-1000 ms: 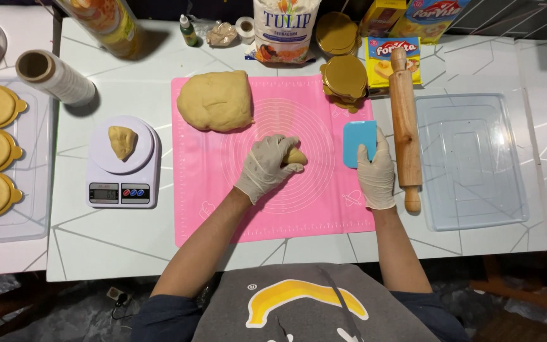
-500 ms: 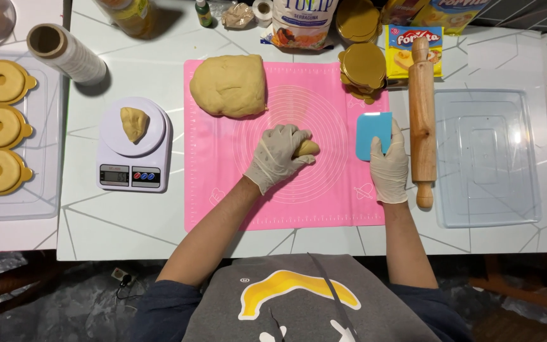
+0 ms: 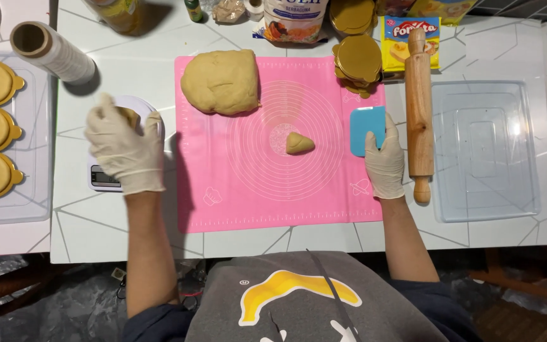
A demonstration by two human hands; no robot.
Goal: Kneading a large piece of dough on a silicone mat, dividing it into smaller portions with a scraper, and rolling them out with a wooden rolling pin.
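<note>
My left hand (image 3: 125,147), in a white glove, is over the small white kitchen scale (image 3: 99,177) left of the pink mat (image 3: 235,196). Its fingers close around the small dough piece (image 3: 128,116) on the scale. My right hand (image 3: 384,163), also gloved, rests on the mat's right edge with fingers on a light blue scraper (image 3: 367,126). A small dough piece (image 3: 299,143) lies alone at the mat's centre. The large dough lump (image 3: 221,82) sits at the mat's upper left.
A wooden rolling pin (image 3: 419,107) lies right of the scraper, beside an empty clear tray (image 3: 485,149). Stacked gold lids (image 3: 357,60) sit at the mat's top right. A tray (image 3: 7,209) with three ring-shaped doughs in yellow moulds is far left, a film roll (image 3: 52,54) above.
My left hand has let go of the small dough piece at the mat's centre and moved left onto the dough on the scale. The right hand has stayed by the scraper.
</note>
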